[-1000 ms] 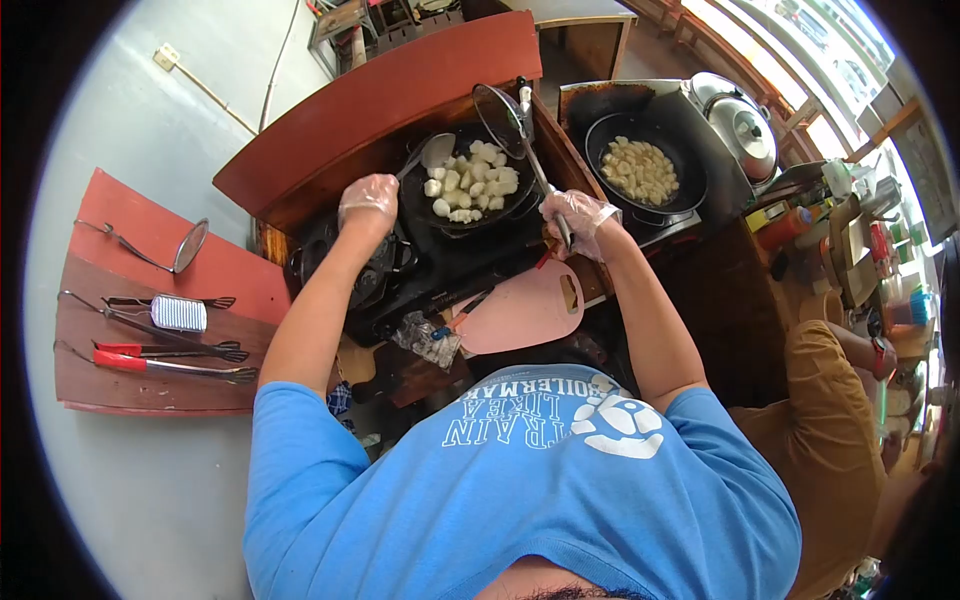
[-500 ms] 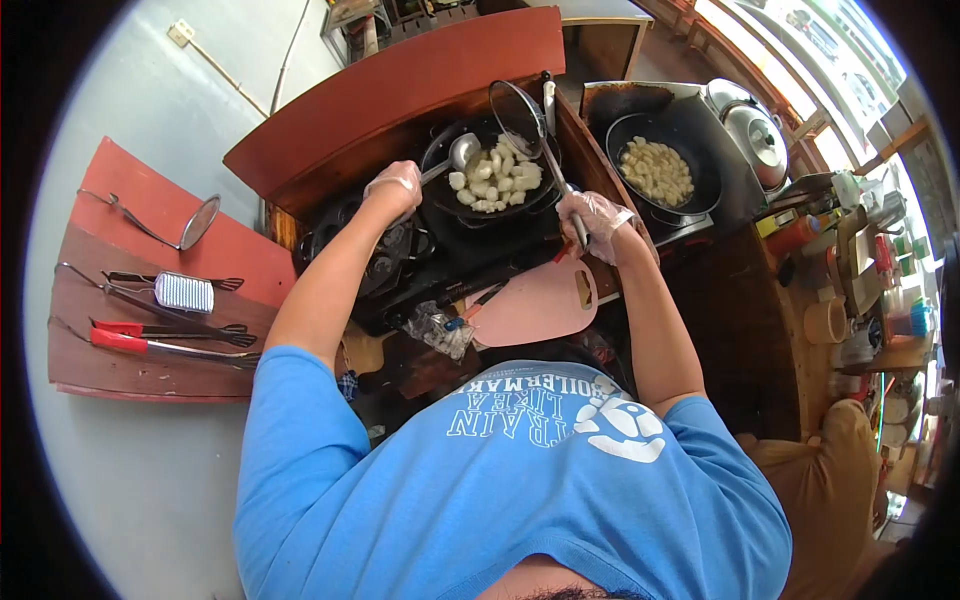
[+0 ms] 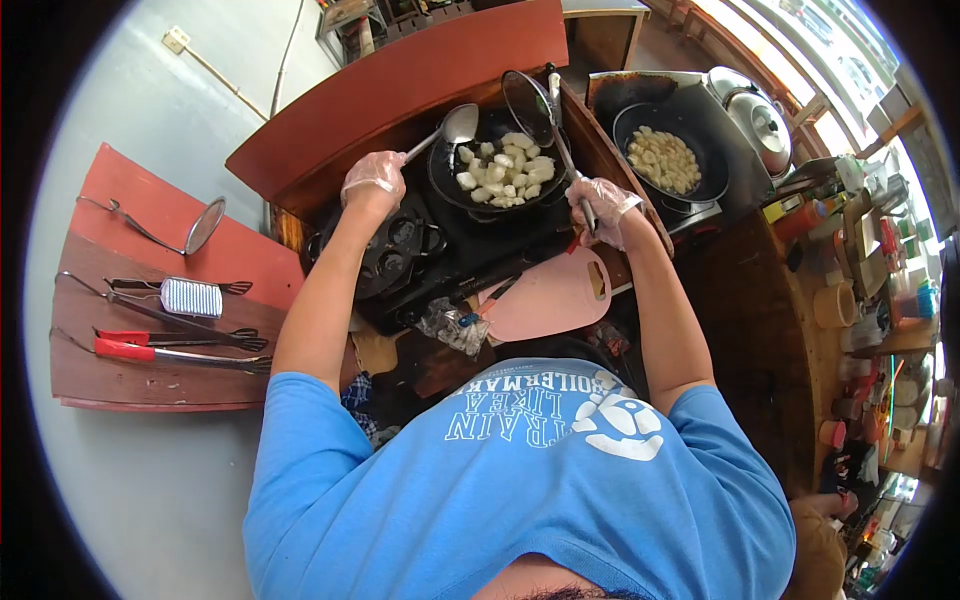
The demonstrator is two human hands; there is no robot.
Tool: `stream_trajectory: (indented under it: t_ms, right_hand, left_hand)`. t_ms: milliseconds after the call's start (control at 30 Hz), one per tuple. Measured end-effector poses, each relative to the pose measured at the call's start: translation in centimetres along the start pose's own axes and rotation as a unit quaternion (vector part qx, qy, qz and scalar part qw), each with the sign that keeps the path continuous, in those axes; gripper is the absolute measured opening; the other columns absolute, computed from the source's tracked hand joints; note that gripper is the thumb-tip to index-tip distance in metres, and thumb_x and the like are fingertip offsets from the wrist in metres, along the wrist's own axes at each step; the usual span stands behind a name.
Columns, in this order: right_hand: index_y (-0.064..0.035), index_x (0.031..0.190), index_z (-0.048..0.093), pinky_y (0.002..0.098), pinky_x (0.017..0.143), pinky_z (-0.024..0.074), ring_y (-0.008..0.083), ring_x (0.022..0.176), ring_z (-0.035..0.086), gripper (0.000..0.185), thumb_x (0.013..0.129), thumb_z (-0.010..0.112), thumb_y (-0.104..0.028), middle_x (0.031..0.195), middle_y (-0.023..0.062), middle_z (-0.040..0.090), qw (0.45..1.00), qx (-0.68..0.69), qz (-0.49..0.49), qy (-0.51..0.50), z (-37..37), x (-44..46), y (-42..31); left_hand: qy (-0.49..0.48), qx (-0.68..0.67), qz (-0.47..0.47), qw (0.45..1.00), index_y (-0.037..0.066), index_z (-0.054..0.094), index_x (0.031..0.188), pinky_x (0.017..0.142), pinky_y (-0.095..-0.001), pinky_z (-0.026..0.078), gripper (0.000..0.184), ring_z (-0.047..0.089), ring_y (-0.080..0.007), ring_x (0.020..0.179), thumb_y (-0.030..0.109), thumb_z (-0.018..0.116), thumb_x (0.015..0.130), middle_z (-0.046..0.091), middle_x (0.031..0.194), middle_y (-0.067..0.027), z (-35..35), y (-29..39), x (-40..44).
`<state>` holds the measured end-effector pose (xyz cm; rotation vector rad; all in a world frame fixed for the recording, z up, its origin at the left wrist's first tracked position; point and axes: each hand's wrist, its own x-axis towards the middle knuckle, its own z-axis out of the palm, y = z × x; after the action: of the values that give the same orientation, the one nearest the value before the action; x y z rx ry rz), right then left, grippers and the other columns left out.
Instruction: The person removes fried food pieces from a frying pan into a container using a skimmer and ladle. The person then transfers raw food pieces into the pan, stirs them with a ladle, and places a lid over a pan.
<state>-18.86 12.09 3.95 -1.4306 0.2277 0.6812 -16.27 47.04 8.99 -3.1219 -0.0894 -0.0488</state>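
Note:
My left hand (image 3: 374,181), in a clear plastic glove, is closed round the handle of a metal ladle (image 3: 460,123). The ladle's bowl is raised over the left rim of a dark wok (image 3: 447,192). Several pale white chunks (image 3: 508,172) lie in that wok. My right hand (image 3: 602,208), gloved too, grips the handle of a round mesh strainer (image 3: 528,105), which is held above the wok's right side. A pink cutting board (image 3: 548,298) lies in front of the stove, with a crumpled plastic bag (image 3: 453,327) at its left.
A second wok (image 3: 664,160) with pale yellow pieces stands to the right, beside metal lids (image 3: 757,130). At the left, tongs (image 3: 130,345) and a grater (image 3: 191,297) lie on a red-brown board (image 3: 110,260). Another person's leg (image 3: 815,550) shows at lower right.
The ladle has moved up and left from the chunks to above the wok's rim. My right hand still holds the strainer. The other person has moved farther toward the lower right.

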Motion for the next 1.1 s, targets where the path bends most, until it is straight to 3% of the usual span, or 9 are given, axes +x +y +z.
stream_trajectory:
  t_ms: [500,567,633,700,733,833,967,1000,1100]
  right_hand:
    - [-0.0036,0.086,0.056,0.0479,0.056,0.0525,0.0226,0.070,0.055,0.021,0.084,0.058,-0.024,0.076,0.0060,0.053,0.992,-0.121,0.010,0.030,-1.1,3.9,1.5]
    - [-0.0049,0.085,0.056,0.0484,0.055,0.0526,0.0219,0.069,0.054,0.019,0.085,0.058,-0.024,0.075,0.0045,0.053,0.990,-0.135,0.017,0.023,-1.2,3.3,1.7]
    - [-0.0084,0.077,0.054,0.0482,0.051,0.0518,0.0181,0.064,0.052,0.017,0.084,0.058,-0.023,0.073,0.0025,0.053,0.996,-0.079,0.030,0.012,-0.7,2.0,1.2]
    - [-0.0091,0.075,0.053,0.0476,0.050,0.0520,0.0170,0.060,0.051,0.017,0.084,0.058,-0.023,0.070,0.0027,0.054,0.997,-0.072,0.029,-0.009,-0.8,1.6,1.1]
    - [-0.0099,0.072,0.051,0.0470,0.049,0.0523,0.0158,0.056,0.051,0.018,0.083,0.058,-0.022,0.068,0.0029,0.054,0.997,-0.062,0.027,-0.027,-1.1,1.5,1.0]
    - [-0.0109,0.071,0.051,0.0446,0.049,0.0536,0.0157,0.048,0.047,0.017,0.081,0.059,-0.022,0.059,0.0019,0.050,0.997,-0.047,0.037,-0.044,-1.8,1.0,0.6]
    - [-0.0114,0.070,0.051,0.0441,0.050,0.0543,0.0164,0.044,0.046,0.016,0.079,0.060,-0.021,0.055,0.0012,0.048,0.999,-0.025,0.017,-0.034,-2.5,-0.8,-0.5]
    - [-0.0116,0.070,0.052,0.0441,0.050,0.0543,0.0160,0.044,0.046,0.016,0.078,0.061,-0.021,0.056,0.0013,0.048,0.999,-0.009,0.000,-0.048,-3.1,-1.1,-0.7]
    - [-0.0114,0.070,0.053,0.0423,0.049,0.0540,0.0151,0.045,0.046,0.016,0.078,0.062,-0.023,0.057,0.0012,0.048,0.998,-0.001,-0.001,-0.067,-4.2,-1.1,-1.2]
  left_hand:
    - [-0.033,-0.010,0.005,0.999,0.008,0.074,0.101,0.085,-0.0450,0.055,0.027,0.068,-0.0357,0.097,0.013,0.049,0.092,0.071,0.100,-0.0172,6.0,-1.8,1.5]
    - [-0.166,0.090,0.167,0.968,0.008,0.074,0.102,0.082,-0.0411,0.057,0.025,0.068,-0.0347,0.098,0.011,0.054,0.087,0.071,0.100,-0.0180,6.4,-2.1,3.1]
    - [-0.168,-0.102,0.125,0.972,0.006,0.075,0.090,0.064,-0.0374,0.057,0.016,0.070,-0.0311,0.077,0.008,0.062,0.081,0.072,0.085,-0.0168,7.5,-2.5,2.8]
    - [-0.210,-0.406,-0.169,0.873,0.008,0.072,0.076,0.046,-0.0333,0.046,0.005,0.061,-0.0215,0.054,0.004,0.070,0.073,0.065,0.066,-0.0092,8.0,-0.8,2.4]
    - [-0.212,-0.474,-0.192,0.833,0.009,0.067,0.069,0.041,-0.0304,0.035,0.013,0.049,-0.0136,0.045,-0.003,0.072,0.067,0.057,0.059,-0.0025,8.0,0.0,2.1]
    - [-0.195,-0.574,-0.150,0.781,0.007,0.066,0.070,0.041,-0.0295,0.035,0.013,0.050,-0.0138,0.045,-0.003,0.073,0.067,0.058,0.059,-0.0034,12.2,-0.4,3.0]
    - [-0.117,-0.406,-0.056,0.905,0.004,0.076,0.088,0.060,-0.0322,0.053,0.018,0.064,-0.0186,0.063,0.004,0.074,0.071,0.071,0.076,-0.0090,11.5,-1.3,2.9]
    - [-0.139,-0.309,-0.050,0.939,0.007,0.075,0.104,0.079,-0.0345,0.056,0.032,0.071,-0.0254,0.083,0.010,0.073,0.072,0.074,0.092,-0.0135,9.7,-1.4,2.8]
    - [-0.051,-0.106,0.073,0.990,0.014,0.073,0.112,0.092,-0.0400,0.053,0.036,0.067,-0.0349,0.100,0.013,0.057,0.080,0.070,0.108,-0.0160,5.7,-1.0,1.7]
